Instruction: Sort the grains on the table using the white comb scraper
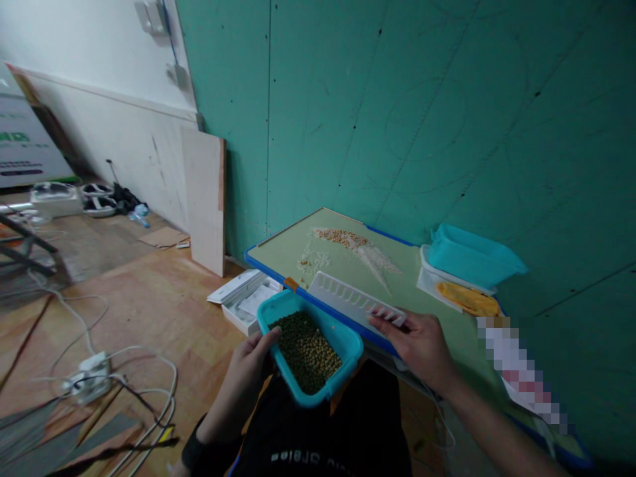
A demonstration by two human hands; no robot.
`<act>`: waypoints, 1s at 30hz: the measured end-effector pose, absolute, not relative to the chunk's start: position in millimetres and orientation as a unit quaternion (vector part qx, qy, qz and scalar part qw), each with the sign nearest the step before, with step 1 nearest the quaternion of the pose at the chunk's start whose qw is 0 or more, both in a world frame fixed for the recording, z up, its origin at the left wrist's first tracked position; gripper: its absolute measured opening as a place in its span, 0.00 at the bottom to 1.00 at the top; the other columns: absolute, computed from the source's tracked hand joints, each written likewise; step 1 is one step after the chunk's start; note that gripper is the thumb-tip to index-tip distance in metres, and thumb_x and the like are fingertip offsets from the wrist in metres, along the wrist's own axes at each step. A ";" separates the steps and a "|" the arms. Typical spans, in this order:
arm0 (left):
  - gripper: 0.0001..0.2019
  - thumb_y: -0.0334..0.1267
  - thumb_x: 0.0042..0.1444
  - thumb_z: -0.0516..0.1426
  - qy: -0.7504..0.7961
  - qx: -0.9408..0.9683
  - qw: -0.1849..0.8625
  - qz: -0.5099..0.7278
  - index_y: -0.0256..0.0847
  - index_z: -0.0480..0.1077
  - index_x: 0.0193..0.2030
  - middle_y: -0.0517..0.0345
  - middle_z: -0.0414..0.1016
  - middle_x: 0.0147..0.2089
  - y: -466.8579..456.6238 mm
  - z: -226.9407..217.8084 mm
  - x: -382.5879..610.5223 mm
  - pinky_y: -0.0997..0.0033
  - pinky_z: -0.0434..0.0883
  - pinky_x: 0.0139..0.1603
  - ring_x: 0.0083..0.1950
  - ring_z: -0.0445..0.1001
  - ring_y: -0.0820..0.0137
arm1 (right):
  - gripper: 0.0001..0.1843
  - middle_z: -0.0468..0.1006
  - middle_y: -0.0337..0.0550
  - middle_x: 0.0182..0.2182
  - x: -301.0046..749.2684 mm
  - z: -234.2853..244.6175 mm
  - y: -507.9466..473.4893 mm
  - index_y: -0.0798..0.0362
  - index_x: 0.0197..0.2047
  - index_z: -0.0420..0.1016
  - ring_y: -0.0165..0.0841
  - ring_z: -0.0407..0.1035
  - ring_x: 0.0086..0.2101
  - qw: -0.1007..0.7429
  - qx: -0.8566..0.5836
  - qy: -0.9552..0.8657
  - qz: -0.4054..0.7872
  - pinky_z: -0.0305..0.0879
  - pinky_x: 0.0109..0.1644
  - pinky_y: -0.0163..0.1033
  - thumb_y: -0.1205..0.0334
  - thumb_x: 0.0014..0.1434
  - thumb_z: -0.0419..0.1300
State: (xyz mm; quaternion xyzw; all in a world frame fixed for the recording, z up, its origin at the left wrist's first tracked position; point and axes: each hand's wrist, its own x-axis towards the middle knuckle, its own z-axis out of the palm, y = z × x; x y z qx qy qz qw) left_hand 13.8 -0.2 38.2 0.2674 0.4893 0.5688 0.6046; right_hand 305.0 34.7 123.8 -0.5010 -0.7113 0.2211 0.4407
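Observation:
My left hand (256,351) grips the near left rim of a turquoise plastic basin (345,344), thumb over the edge. Inside the basin lie dark green beans (298,331) and pale yellow beans (318,354). It is held against the table's front edge, just below the tabletop. My right hand (422,341) is closed on the right end of a white slotted plastic strip (348,295), which rests along the table's blue edge. Beyond the strip, white grains (375,262) and orange-yellow kernels (340,236) are spread over the pale green tabletop (278,252).
A second turquoise basin (472,255) stands on a white tray at the table's right, beside a yellow cloth (467,299). An open white box (246,301) sits on the floor, left of the table. Cables and a power strip (92,377) lie further left. A green wall (397,119) rises behind.

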 end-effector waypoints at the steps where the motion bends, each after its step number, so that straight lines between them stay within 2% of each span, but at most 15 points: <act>1: 0.24 0.55 0.42 0.78 0.490 0.265 0.607 0.567 0.41 0.73 0.24 0.65 0.66 0.19 0.1 38.4 13.5 0.72 0.61 0.24 0.21 0.63 0.74 | 0.12 0.91 0.42 0.33 303.1 124.8 36.1 0.44 0.36 0.93 0.48 0.87 0.33 0.449 -0.505 -0.705 0.216 0.84 0.37 0.46 0.46 0.62 0.73; 6: 0.23 0.53 0.40 0.78 0.497 0.255 0.600 0.573 0.42 0.74 0.27 0.67 0.66 0.19 4.1 37.3 6.9 0.71 0.61 0.24 0.21 0.62 0.74 | 0.16 0.91 0.45 0.32 285.9 127.4 58.1 0.47 0.34 0.92 0.49 0.86 0.33 0.492 -0.517 -0.676 0.184 0.81 0.36 0.46 0.44 0.61 0.71; 10: 0.24 0.56 0.42 0.77 0.502 0.265 0.584 0.581 0.42 0.72 0.23 0.65 0.66 0.18 11.1 32.7 -3.0 0.70 0.62 0.24 0.21 0.63 0.74 | 0.18 0.91 0.48 0.32 269.7 125.1 77.1 0.49 0.34 0.91 0.50 0.86 0.34 0.481 -0.506 -0.689 0.196 0.80 0.37 0.46 0.44 0.61 0.70; 19: 0.26 0.60 0.47 0.76 0.498 0.272 0.563 0.601 0.39 0.76 0.25 0.63 0.71 0.20 15.1 16.4 -22.3 0.73 0.66 0.25 0.22 0.68 0.74 | 0.14 0.91 0.46 0.33 255.2 124.2 62.1 0.46 0.34 0.92 0.47 0.85 0.33 0.462 -0.481 -0.701 0.251 0.80 0.37 0.46 0.46 0.60 0.71; 25: 0.30 0.62 0.37 0.79 0.498 0.250 0.574 0.600 0.38 0.77 0.27 0.64 0.71 0.20 16.8 23.0 -25.1 0.75 0.66 0.23 0.21 0.68 0.75 | 0.20 0.90 0.47 0.31 252.6 130.9 94.9 0.50 0.32 0.90 0.47 0.84 0.33 0.485 -0.494 -0.691 0.209 0.78 0.38 0.45 0.42 0.60 0.70; 30: 0.30 0.61 0.35 0.80 0.499 0.242 0.568 0.608 0.39 0.75 0.25 0.64 0.69 0.19 17.7 26.3 -28.6 0.74 0.66 0.22 0.20 0.67 0.75 | 0.20 0.89 0.51 0.29 250.8 126.3 138.1 0.50 0.31 0.88 0.49 0.83 0.32 0.475 -0.514 -0.698 0.154 0.75 0.37 0.45 0.42 0.59 0.70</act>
